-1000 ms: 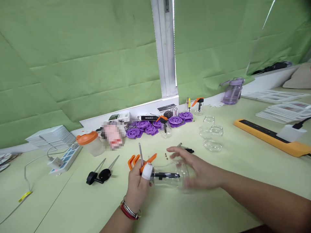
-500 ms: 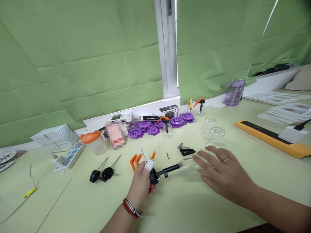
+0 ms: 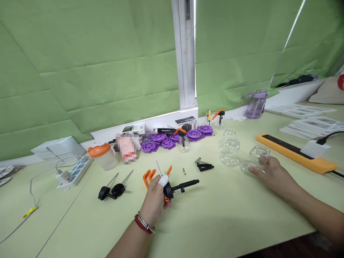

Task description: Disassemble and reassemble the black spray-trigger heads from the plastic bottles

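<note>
The left hand [image 3: 155, 193] is holding a black cap [image 3: 168, 190] above the table [image 3: 215, 222]; the right hand [image 3: 274, 175] is gripping a jar [image 3: 252, 165].
In the head view, the cap's tube [image 3: 188, 184] is pointing right, ending well apart from the jar, which is sitting between two other jars [image 3: 229, 156] and the orange strip [image 3: 292, 151]. The left fingers are closing around the cap, tips partly hidden; the right thumb and fingers are pinching the jar's side, far tips hard to make out. The frame is cutting off both forearms.
</note>
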`<state>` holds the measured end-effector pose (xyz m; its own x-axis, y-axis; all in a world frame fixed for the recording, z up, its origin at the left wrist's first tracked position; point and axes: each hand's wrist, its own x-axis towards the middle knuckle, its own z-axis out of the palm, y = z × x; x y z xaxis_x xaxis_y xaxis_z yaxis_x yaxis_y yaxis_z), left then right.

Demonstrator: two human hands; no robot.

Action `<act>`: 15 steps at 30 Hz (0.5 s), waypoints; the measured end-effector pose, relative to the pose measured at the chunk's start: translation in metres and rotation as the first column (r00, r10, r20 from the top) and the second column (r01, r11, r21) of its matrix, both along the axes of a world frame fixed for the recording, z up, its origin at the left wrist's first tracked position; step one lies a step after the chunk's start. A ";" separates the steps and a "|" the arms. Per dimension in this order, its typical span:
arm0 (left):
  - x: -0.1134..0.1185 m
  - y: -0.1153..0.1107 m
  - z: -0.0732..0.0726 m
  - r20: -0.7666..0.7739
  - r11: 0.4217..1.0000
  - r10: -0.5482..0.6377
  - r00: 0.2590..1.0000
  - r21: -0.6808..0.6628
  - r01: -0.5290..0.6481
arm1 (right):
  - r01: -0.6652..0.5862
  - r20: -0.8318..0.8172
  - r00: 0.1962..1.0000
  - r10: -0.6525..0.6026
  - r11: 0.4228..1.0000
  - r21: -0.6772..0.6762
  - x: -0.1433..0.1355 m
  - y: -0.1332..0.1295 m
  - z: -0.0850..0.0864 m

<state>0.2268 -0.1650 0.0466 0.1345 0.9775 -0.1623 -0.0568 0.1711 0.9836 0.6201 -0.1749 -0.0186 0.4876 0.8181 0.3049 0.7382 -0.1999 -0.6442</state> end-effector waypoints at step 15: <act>0.008 -0.010 0.001 -0.150 0.959 -0.283 0.947 -0.045 0.280 | -0.859 0.239 0.401 0.884 0.454 -0.237 -0.187 -0.033 0.067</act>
